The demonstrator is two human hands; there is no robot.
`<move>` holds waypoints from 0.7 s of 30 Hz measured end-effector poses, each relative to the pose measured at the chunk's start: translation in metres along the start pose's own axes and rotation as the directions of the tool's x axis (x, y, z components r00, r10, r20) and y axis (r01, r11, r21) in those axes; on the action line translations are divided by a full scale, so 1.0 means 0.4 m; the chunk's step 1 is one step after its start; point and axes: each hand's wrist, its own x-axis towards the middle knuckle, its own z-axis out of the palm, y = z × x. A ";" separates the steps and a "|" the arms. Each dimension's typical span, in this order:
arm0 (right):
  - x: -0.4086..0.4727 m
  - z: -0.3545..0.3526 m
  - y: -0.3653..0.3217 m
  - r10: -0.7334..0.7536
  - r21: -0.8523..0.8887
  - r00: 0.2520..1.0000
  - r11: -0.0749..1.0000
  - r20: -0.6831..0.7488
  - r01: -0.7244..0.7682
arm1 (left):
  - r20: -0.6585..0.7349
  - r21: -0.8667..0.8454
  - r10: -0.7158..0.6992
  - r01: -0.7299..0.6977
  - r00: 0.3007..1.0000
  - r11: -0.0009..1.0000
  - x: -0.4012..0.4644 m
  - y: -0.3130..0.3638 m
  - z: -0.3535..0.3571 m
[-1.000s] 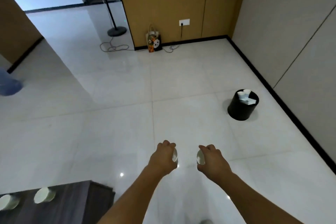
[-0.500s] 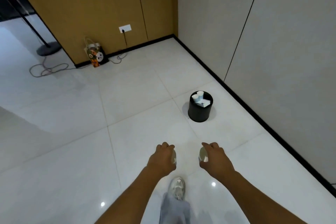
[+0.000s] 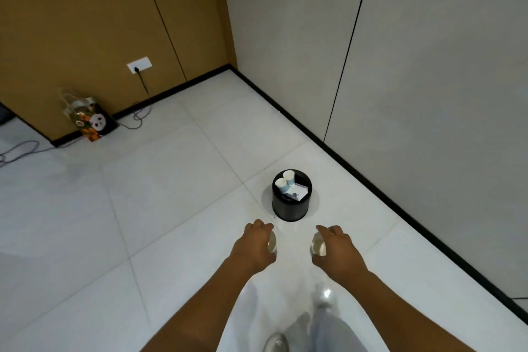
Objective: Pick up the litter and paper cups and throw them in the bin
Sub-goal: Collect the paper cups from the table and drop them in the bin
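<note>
Person stands over a white tiled floor (image 3: 177, 208), both arms stretched forward and down. Left hand (image 3: 253, 247) has its fingers curled round a paper cup (image 3: 273, 243) — only a sliver of the rim shows past the knuckles. Right hand (image 3: 337, 250) grips a second cup (image 3: 318, 244) the same way, fingers wrapped over the top, the cup's mouth turned inward toward the other hand. The two hands are level, near each other, not touching.

Black bin (image 3: 291, 207) stands upright on the floor just beyond the hands, near the grey wall (image 3: 428, 80) and its black skirting. Inside: two white cups (image 3: 285, 181) upright against the far-left rim, touching each other, plus a flat white piece of litter (image 3: 298, 191) leaning on the right side.

Far left — a printed bag (image 3: 90, 118) rests against the brown wall (image 3: 85, 23), below a socket (image 3: 139, 64) with a cable plugged in. One shoe (image 3: 275, 343) shows at the bottom edge, blurred.
</note>
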 end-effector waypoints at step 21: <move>0.880 -0.323 -0.011 -0.161 -0.134 0.970 0.973 0.183 0.186 | -0.057 -0.269 -0.347 0.321 0.936 0.908 0.711 0.014 -0.193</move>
